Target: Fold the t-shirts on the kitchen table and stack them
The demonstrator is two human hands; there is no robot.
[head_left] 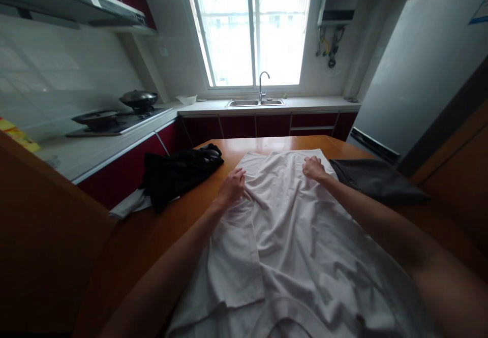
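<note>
A white T-shirt (282,226) lies spread and wrinkled over the table, its round collar towards me and its hem at the far side. One sleeve is folded inward on the left. My left hand (232,186) is closed on the shirt's left edge, below the far hem. Near the far right corner, my right hand (313,169) has its fingers curled into the shirt's cloth. Both forearms reach forward over the shirt's sides.
On the wooden table (183,231), black clothing (179,173) lies in a heap at left and a folded dark grey garment (377,180) at right. Beyond are a sink (244,103) under the window, a stove (125,122) with pans, and a fridge (419,68).
</note>
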